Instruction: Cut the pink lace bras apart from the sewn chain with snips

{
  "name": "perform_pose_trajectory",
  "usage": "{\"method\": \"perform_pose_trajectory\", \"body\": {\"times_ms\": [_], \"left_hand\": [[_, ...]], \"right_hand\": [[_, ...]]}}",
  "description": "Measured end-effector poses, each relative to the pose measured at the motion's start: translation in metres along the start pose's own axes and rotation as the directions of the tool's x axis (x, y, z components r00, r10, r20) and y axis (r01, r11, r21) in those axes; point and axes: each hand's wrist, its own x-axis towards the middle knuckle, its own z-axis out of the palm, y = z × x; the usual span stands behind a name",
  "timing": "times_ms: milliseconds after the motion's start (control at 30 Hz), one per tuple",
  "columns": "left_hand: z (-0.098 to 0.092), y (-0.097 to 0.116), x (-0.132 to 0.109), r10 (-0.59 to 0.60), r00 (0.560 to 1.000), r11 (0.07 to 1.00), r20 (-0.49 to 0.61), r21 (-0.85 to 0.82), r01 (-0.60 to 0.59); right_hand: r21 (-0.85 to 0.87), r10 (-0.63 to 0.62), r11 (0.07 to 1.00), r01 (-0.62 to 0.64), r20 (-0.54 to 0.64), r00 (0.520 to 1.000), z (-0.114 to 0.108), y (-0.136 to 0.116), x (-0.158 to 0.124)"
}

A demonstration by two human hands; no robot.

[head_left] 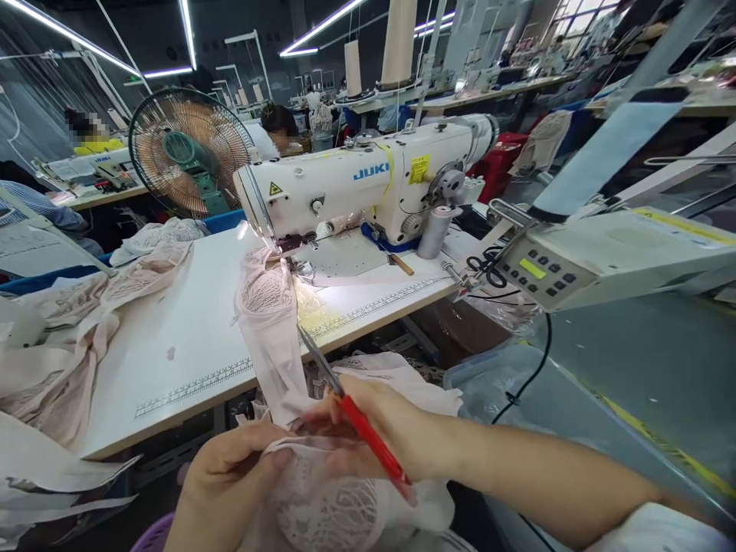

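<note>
My left hand point(227, 479) is closed, pinching the edge of a pale pink lace bra point(327, 510) low in the view. My right hand point(396, 429) grips a red-handled tool point(373, 441) with a long, narrow metal blade pointing up and left; I cannot tell its exact kind. The right fingertips, partly blurred, are at the same fabric beside my left hand. Another pale pink lace piece point(266, 295) hangs over the table edge, running from beneath the sewing machine's needle area down to my hands. More pale fabric point(391, 376) lies behind my right hand.
The white JUKI sewing machine point(345, 180) stands on the white table point(201, 307), with a thread cone point(435, 232) and a wooden-handled tool point(401, 264). Lace pieces point(63, 337) lie left. A control panel point(534, 268) and plastic bin point(517, 383) are right; a fan point(187, 153) stands behind.
</note>
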Motion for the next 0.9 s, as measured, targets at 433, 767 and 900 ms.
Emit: {"method": "perform_pose_trajectory", "body": {"times_ms": [433, 767, 900], "left_hand": [[0.007, -0.006, -0.005, -0.096, 0.992, 0.975, 0.088, -0.192, 0.111], [0.017, -0.009, 0.001, -0.089, 0.97, 0.955, 0.225, -0.258, 0.148], [0.019, -0.018, 0.003, -0.136, 0.96, 0.94, 0.244, -0.274, 0.203]], "right_hand": [[-0.253, -0.153, 0.958, 0.133, -0.063, 0.986, 0.008, -0.003, -0.02], [0.057, -0.014, 0.998, 0.017, -0.069, 0.998, 0.016, -0.002, 0.001], [0.058, 0.051, 0.997, -0.046, -0.097, 0.994, 0.017, 0.007, 0.002]]}}
